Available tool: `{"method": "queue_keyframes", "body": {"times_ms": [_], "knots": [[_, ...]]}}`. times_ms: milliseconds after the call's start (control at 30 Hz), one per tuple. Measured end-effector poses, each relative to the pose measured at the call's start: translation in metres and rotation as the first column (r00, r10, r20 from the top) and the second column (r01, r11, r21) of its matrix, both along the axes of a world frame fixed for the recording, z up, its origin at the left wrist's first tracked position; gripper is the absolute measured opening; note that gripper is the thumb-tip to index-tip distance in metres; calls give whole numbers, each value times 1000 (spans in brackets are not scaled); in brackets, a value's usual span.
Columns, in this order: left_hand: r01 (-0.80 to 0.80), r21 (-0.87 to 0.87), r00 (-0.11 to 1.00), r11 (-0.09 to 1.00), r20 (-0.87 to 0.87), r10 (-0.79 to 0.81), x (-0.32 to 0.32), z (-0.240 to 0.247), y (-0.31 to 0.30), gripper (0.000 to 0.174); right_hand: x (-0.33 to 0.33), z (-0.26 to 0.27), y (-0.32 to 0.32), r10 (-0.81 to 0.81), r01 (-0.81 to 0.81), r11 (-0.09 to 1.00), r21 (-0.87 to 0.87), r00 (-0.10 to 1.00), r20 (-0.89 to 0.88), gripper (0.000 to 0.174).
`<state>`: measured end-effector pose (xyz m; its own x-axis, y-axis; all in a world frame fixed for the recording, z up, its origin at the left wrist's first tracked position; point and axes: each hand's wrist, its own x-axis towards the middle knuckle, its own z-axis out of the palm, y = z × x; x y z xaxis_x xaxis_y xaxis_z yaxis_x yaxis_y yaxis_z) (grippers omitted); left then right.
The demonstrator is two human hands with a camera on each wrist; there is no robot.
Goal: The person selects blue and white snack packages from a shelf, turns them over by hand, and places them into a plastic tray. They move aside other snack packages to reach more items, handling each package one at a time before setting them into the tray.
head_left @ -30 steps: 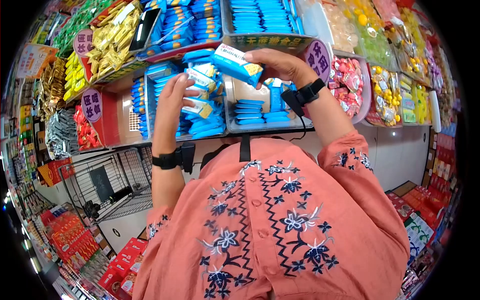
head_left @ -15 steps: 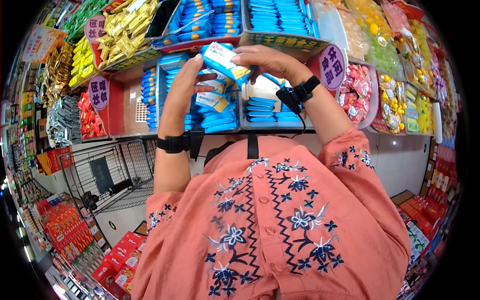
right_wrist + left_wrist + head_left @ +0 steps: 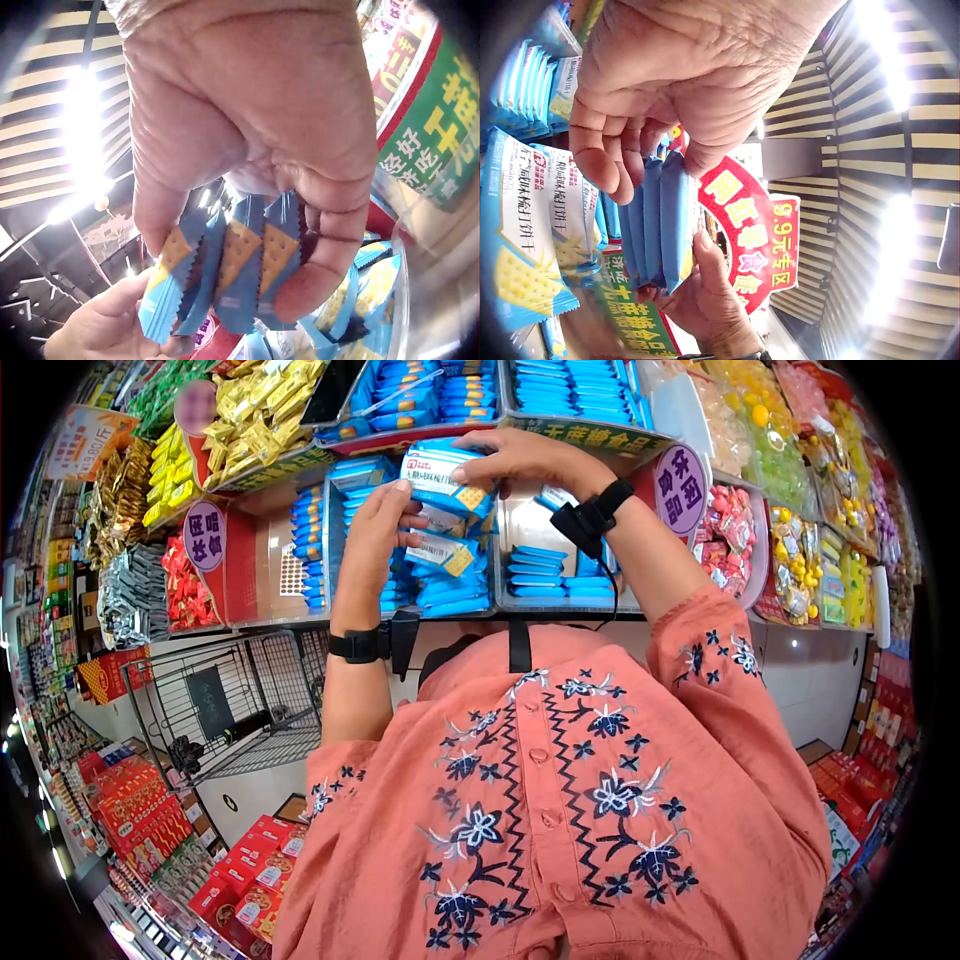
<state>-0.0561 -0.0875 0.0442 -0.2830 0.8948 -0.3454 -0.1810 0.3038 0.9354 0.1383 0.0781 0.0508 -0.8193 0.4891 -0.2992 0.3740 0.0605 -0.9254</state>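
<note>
A small stack of blue biscuit packets [image 3: 432, 478] with yellow cracker pictures is held between both hands above the bins. My right hand [image 3: 525, 458] grips its right end; the right wrist view shows several packets [image 3: 240, 266] side by side between thumb and fingers. At the other end my left hand [image 3: 370, 550] pinches the packets [image 3: 658, 225], thumb on the outer one and fingers bent round the far side. Just below lies a heap of similar biscuit packets [image 3: 445, 565], some with white labels facing up.
A clear bin [image 3: 535, 602] with stacked packets stands right of the heap. Farther back are more blue packets [image 3: 575, 395] and gold-wrapped sweets [image 3: 265, 420]. Pink-wrapped sweets [image 3: 725, 525] lie at right. A wire shopping cart [image 3: 245, 695] stands at lower left.
The left hand has come in to the packets' left end and now pinches it. The stack, held by the right hand throughout, has shifted left and turned more level. The head view has shifted slightly.
</note>
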Motion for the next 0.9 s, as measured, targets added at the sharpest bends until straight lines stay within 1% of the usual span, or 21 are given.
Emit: {"method": "queue_keyframes", "body": {"times_ms": [133, 233, 333, 433, 533, 567, 633, 733, 833, 900], "knots": [[0, -2, 1000, 1000, -17, 0, 2, -2, -1, 42, -4, -3, 1, -17, 17, 998, 54, 1000, 7, 93], [3, 5, 1000, 1000, -25, -3, -1, -12, 0, 56, -6, -12, 5, -28, 26, 997, 75, 999, 24, 94], [-12, 9, 1000, 1000, -23, 12, -1, -20, 1, 58, -6, -14, 7, -18, 12, 996, 94, 998, 60, 93], [-12, -4, 1000, 1000, -28, 12, -2, -27, 4, 61, -8, -33, 13, -26, 22, 986, 166, 999, 22, 92], [-69, 13, 995, 998, -78, 69, 4, -29, 4, 60, -9, -40, 16, -15, 4, 991, 134, 997, 80, 88], [-64, 8, 993, 998, -103, 64, 4, -29, 4, 60, -8, -40, 15, -45, 35, 990, 138, 997, 70, 85], [-56, -3, 987, 998, -154, 54, 4, -28, 5, 59, -5, -38, 10, -103, 95, 985, 146, 993, 50, 80], [-33, 18, 980, 999, -194, 35, 2, -31, 0, 56, -4, -46, 14, -161, 163, 984, 72, 986, -34, 66], [-45, -15, 975, 999, -217, 41, 2, -33, -8, 55, 0, -56, 20, -196, 197, 980, 5, 977, -80, 56], [-49, -27, 969, 998, -245, 40, 2, -37, -14, 55, 2, -62, 20, -208, 210, 978, 2, 971, -120, 53]]}}
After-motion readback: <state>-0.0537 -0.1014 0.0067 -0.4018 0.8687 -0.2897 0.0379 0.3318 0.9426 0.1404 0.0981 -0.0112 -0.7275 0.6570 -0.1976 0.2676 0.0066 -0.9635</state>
